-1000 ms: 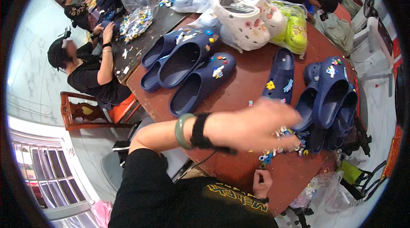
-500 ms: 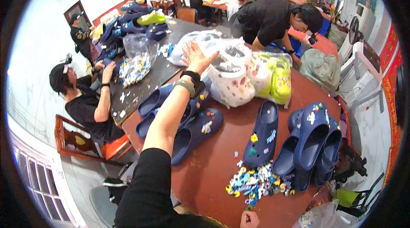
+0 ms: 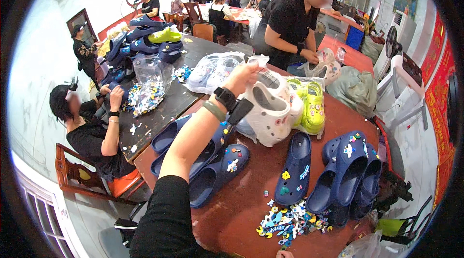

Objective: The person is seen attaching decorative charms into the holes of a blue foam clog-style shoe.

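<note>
My left hand [image 3: 244, 78], with a black watch and a green band at the wrist, reaches far across the red-brown table [image 3: 232, 224]. It grips the top of a clear plastic bag of white clogs [image 3: 270, 113]. A bag of yellow-green clogs [image 3: 313, 108] lies right beside it. Under my forearm sit several navy clogs [image 3: 217, 171]. A single navy clog [image 3: 295, 166] and a stack of navy clogs [image 3: 353, 171] lie to the right, above a pile of coloured charms [image 3: 290, 219]. Only a sliver of my right hand [image 3: 285, 254] shows at the lower edge.
A person in black [image 3: 290, 21] stands across the table handling pale clogs. Another person [image 3: 87, 132] sits at the left on a wooden chair [image 3: 82, 176] beside a dark table [image 3: 154, 113] with charms and bags. More people work farther back.
My left hand left the charm pile, swung up across the table and now grips the bag of white clogs. The view has tilted up toward the room.
</note>
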{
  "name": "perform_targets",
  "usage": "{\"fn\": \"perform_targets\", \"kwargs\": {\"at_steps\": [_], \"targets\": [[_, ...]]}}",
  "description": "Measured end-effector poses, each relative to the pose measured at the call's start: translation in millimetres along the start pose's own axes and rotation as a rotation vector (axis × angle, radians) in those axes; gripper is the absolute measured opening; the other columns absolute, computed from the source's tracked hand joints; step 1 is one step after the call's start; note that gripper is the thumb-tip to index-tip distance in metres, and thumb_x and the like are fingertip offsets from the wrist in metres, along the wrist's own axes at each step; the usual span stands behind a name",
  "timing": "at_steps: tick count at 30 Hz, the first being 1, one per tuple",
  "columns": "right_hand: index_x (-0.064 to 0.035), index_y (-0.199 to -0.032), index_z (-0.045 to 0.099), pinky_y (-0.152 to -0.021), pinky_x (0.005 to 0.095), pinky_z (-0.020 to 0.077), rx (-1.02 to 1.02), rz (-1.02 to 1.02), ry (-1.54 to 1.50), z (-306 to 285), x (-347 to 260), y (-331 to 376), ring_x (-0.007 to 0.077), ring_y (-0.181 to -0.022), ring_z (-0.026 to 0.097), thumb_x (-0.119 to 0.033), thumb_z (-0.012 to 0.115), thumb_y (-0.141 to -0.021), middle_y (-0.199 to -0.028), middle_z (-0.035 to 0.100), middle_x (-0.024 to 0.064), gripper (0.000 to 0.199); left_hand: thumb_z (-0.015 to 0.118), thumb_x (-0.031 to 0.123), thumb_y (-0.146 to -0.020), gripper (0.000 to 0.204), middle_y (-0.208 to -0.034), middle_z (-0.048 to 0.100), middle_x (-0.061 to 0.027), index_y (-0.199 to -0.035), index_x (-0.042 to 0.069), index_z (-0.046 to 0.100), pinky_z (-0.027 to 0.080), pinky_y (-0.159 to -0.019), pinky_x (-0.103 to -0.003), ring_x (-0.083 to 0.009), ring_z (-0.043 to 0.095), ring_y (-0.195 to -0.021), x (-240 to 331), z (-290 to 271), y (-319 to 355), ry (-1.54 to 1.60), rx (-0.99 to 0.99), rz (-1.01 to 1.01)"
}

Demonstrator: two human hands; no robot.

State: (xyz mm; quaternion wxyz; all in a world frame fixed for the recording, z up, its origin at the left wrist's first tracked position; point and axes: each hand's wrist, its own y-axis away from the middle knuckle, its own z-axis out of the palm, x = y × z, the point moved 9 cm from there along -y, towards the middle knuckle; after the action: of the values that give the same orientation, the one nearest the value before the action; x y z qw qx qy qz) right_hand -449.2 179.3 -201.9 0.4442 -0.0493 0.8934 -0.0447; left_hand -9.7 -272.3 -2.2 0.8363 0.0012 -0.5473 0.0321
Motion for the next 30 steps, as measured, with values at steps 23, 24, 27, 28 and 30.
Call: {"fn": "perform_targets", "kwargs": {"at_steps": [23, 24, 27, 28, 30], "targets": [[-0.0034, -0.089, 0.067, -0.058, 0.0309, 0.0463, -0.124, 0.000, -0.286, 18, 30, 2, 0.0212, -0.063, 0.060, -0.013, 0.068, -0.086, -0.077, 0.063, 0.0102, 0.010, 0.046, 0.015, -0.103, 0.057, -0.088, 0.046, 0.0027, -0.154, 0.008, 0.021, 0.039, -0.088, -0.027, -0.0097, 0.044, -0.083, -136, 158, 381, 0.340, 0.226, 0.326], [-0.0033, -0.090, 0.067, -0.059, 0.0320, 0.0473, -0.120, -0.012, -0.258, 15, 27, -2, 0.0232, -0.066, 0.061, -0.014, 0.068, -0.087, -0.079, 0.064, 0.0109, 0.011, 0.046, 0.014, -0.103, 0.056, -0.091, 0.049, 0.0016, -0.153, 0.005, 0.023, 0.039, -0.092, -0.028, -0.0099, 0.048, -0.088, -140, 165, 390, 0.310, 0.222, 0.268], [-0.0030, -0.090, 0.067, -0.062, 0.0335, 0.0490, -0.132, -0.002, -0.248, 13, 28, -3, 0.0256, -0.070, 0.064, -0.018, 0.067, -0.089, -0.082, 0.066, 0.0113, 0.015, 0.045, 0.014, -0.103, 0.044, -0.094, 0.053, 0.0004, -0.145, 0.003, 0.036, 0.039, -0.096, -0.030, -0.0106, 0.052, -0.095, -153, 174, 409, 0.330, 0.334, 0.068], [-0.0030, -0.090, 0.067, -0.062, 0.0333, 0.0491, -0.113, -0.029, -0.268, 12, 29, -3, 0.0252, -0.071, 0.064, -0.019, 0.067, -0.089, -0.082, 0.066, 0.0112, 0.016, 0.045, 0.018, -0.103, 0.037, -0.100, 0.058, -0.0029, -0.136, 0.003, 0.043, 0.042, -0.095, -0.031, -0.0139, 0.056, -0.100, -158, 177, 409, 0.333, 0.256, 0.038], [-0.0030, -0.091, 0.067, -0.062, 0.0328, 0.0494, -0.098, -0.054, -0.268, 13, 25, -3, 0.0252, -0.070, 0.064, -0.020, 0.067, -0.089, -0.083, 0.067, 0.0115, 0.017, 0.045, 0.021, -0.103, 0.031, -0.106, 0.062, -0.0062, -0.128, 0.003, 0.050, 0.045, -0.094, -0.032, -0.0173, 0.060, -0.105, -165, 171, 411, 0.338, 0.184, 0.008]]}}
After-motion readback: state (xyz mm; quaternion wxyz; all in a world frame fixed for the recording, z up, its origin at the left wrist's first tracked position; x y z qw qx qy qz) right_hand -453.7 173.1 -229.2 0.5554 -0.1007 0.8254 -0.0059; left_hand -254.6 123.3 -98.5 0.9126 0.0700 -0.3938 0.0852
